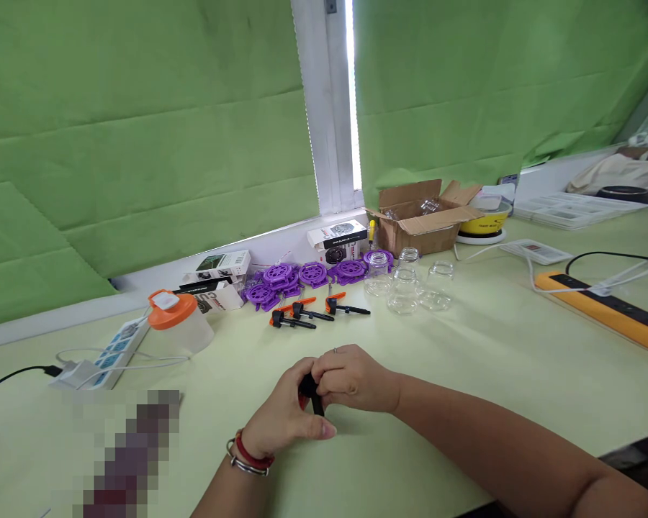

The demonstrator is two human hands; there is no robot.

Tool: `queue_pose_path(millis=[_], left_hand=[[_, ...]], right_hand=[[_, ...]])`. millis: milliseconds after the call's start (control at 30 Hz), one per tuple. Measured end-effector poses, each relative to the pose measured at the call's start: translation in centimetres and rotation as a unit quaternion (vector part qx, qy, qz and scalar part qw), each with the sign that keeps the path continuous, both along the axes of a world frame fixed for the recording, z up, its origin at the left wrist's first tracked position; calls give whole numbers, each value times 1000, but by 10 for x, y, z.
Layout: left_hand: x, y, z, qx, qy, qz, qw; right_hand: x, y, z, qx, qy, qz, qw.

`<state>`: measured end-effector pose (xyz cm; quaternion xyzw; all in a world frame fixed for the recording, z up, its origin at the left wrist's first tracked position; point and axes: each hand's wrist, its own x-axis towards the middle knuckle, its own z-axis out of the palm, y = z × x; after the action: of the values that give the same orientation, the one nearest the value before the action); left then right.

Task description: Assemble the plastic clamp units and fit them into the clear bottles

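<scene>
My left hand is curled around a small black part with a stem, low over the front middle of the table. A bit of red or orange shows beside the black, inside my left palm. My right hand has its fingers bent and closed on the top of the same part, hiding most of it. Beyond my hands lie three black-and-orange crank-like pieces with thin metal rods. Behind them several purple spoked plastic parts are heaped, and several clear jars stand to their right.
Small printed boxes and an open cardboard box stand along the wall, near a yellow bowl. An orange-lidded container and a white power strip are at left. An orange power strip lies right.
</scene>
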<state>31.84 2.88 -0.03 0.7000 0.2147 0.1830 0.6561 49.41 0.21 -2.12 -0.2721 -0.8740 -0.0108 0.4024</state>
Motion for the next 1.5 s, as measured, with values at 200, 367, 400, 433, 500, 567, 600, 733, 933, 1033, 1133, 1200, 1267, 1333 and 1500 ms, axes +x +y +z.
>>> queue_pose_path(millis=[200, 367, 400, 433, 500, 567, 600, 733, 933, 1033, 1133, 1200, 1267, 1333, 1500], left_hand=[[0, 0, 0, -9, -5, -8, 1000], [3, -3, 4, -49, -30, -21, 998], [3, -4, 5, -53, -34, -23, 998], [4, -5, 6, -56, -37, -25, 997], [6, -7, 10, -62, -40, -28, 997], [8, -9, 13, -71, -42, -29, 996], [9, -10, 14, -79, -45, -28, 995], [11, -14, 13, -113, -52, -10, 992], [12, -15, 8, -134, -61, 5, 989], [11, -14, 7, -129, -61, 3, 990], [9, -13, 7, -132, -71, 4, 989], [9, -13, 7, -139, -76, 6, 987], [8, -13, 7, -151, -77, 9, 985], [8, -12, 6, -160, -81, 10, 984], [7, -10, 3, -168, -88, 12, 982]], right_hand=[[-2, 4, -4, -91, 106, 75, 987], [-4, 2, -2, -158, 192, 108, 963], [-3, 2, -2, -172, 190, 108, 961], [-3, 2, -1, -185, 183, 106, 960], [-1, 2, 1, -212, 165, 101, 958], [2, 2, 2, -231, 150, 100, 956], [3, 2, 3, -237, 147, 104, 955], [5, 3, 4, -260, 158, 133, 943], [3, 2, 2, -276, 184, 129, 934], [2, 1, 1, -280, 192, 108, 934], [2, 0, 0, -284, 192, 93, 935], [3, 0, 0, -288, 191, 95, 934], [5, 0, 1, -291, 189, 99, 933], [6, 1, 2, -294, 186, 101, 932], [10, 1, 4, -286, 180, 99, 936]])
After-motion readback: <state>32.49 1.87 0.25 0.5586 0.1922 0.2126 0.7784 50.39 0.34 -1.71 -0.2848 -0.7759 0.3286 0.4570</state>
